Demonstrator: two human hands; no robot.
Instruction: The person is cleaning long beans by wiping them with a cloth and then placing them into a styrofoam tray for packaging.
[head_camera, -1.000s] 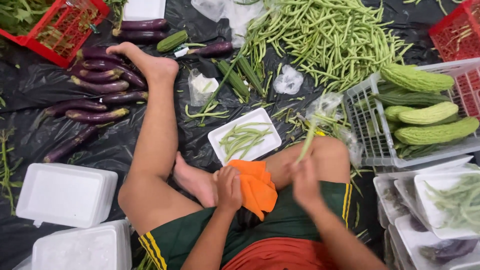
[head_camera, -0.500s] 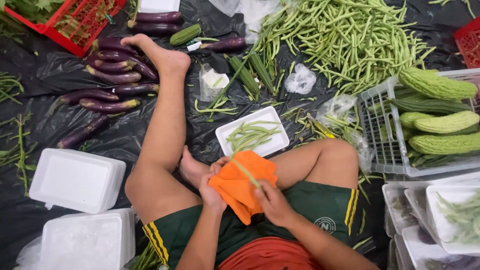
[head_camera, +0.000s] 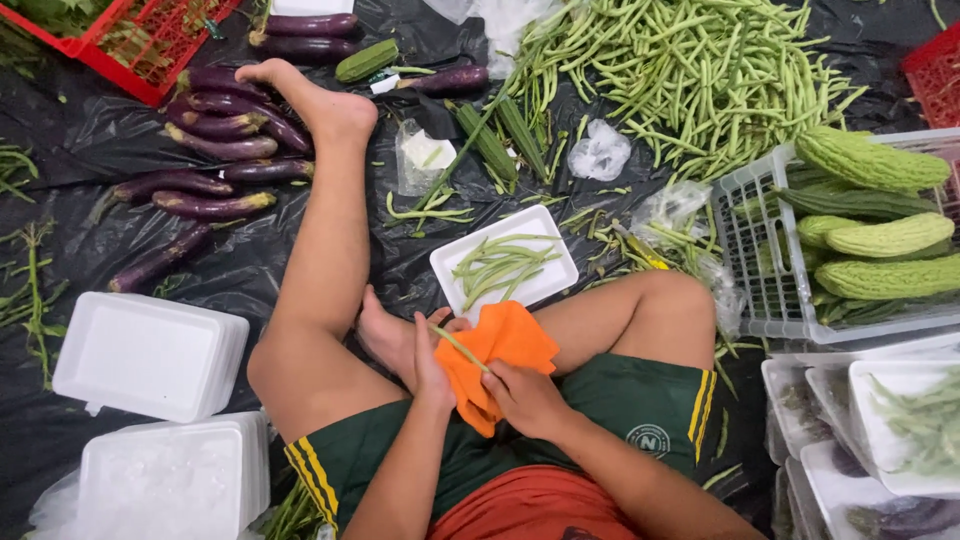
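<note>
Left hand: where it rises from the lap, the left hand (head_camera: 432, 362) stands thumb-up, fingers curled shut around the near-left edge of the orange cloth (head_camera: 498, 360); a green bean (head_camera: 460, 347) slants out of the grip across the cloth
Cloth: bunched between both hands, over the crossed ankle, just near of the white tray (head_camera: 548, 277) of beans
Right hand: the right hand (head_camera: 527, 398) lies palm-down, fingers closed on the cloth's near-right fold; the bean's lower end meets its thumb

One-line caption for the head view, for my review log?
Seated person's left hand and right hand wipe a green bean with an orange cloth.
</note>
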